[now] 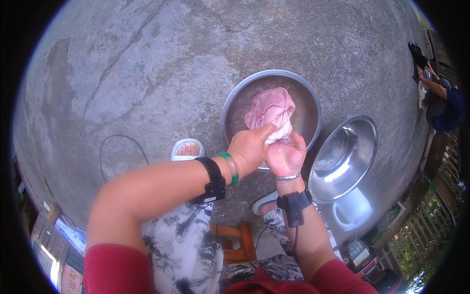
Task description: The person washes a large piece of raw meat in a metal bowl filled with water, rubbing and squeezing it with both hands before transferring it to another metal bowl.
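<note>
A wet-looking pink cloth point(273, 104) is bunched up above a round metal basin point(235, 97) on the concrete ground. My left hand point(249, 149) grips the cloth's near end, thumb laid across it. Just to its right, my right hand point(288, 156) is turned palm up against the same end, its fingers partly hidden under the cloth. The basin appears to hold brownish water. How far the cloth's far part dips into it, I cannot tell.
At right, a second shiny metal basin point(345, 160) leans tilted beside a white plastic jug point(352, 209). A wooden stool point(238, 240) is between my legs. Thin cable point(123, 136) curves over the ground at left. Far right, another person point(444, 104) crouches near a fence.
</note>
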{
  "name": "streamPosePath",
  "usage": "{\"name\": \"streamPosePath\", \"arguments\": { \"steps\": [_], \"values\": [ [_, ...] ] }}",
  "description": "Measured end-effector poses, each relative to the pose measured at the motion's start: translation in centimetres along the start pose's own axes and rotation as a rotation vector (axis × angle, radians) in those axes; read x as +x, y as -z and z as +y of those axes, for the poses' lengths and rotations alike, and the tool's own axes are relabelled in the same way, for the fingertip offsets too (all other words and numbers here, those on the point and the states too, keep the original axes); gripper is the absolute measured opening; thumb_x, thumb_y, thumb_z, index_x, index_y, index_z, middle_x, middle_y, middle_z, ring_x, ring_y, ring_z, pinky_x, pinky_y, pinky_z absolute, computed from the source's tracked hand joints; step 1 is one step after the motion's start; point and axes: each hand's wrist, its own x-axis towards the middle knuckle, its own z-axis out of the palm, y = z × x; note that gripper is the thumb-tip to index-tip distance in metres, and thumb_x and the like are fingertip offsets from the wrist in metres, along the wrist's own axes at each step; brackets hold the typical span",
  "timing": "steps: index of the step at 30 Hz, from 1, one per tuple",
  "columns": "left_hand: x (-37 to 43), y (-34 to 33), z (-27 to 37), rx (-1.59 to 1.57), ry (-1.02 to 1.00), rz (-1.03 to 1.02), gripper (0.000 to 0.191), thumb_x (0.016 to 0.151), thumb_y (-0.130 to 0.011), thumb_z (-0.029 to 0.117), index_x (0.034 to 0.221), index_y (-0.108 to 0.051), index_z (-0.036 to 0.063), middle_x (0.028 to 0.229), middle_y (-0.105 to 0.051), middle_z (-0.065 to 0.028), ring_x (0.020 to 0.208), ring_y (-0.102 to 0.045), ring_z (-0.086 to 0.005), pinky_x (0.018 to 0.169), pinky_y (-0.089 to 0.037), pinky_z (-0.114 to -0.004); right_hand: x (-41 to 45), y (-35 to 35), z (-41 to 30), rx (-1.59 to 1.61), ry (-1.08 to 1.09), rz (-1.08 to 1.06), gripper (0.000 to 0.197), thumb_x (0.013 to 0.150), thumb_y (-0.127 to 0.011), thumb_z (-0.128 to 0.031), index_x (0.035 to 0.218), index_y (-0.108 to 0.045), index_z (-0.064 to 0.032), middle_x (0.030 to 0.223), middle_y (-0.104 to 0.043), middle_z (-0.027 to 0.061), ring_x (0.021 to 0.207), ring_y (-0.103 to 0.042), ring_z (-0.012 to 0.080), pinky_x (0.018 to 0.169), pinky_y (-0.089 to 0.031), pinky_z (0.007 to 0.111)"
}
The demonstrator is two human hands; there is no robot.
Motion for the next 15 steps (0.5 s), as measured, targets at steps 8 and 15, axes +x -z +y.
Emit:
{"name": "streamPosePath", "arguments": {
  "steps": [8,15],
  "values": [
    [0.0,-0.1,-0.1,0.025,0.069,-0.036,0.025,0.075,-0.052,0.010,0.100,-0.049,0.0131,0.072,-0.060,-0.0180,0.068,-0.058,-0.0374,0.061,-0.046,-0.045,0.9,0.8,0.0,-0.110,0.171,0.152,0.048,0.081,-0.053,-0.021,0.123,-0.040,-0.0026,0.122,-0.048,0.0117,0.115,-0.042,0.0267,0.101,-0.028,0.040],
    [0.8,2.3,1.3,0.060,0.039,-0.140,0.034,0.070,-0.060,0.012,0.101,-0.046,0.0067,0.096,-0.055,-0.0182,0.086,-0.056,-0.0354,0.072,-0.045,-0.043,0.1,1.4,-2.0,-0.326,0.158,0.158,0.058,0.066,-0.047,-0.007,0.122,-0.038,0.0030,0.122,-0.047,0.0125,0.116,-0.041,0.0279,0.101,-0.027,0.039]
  ]
}}
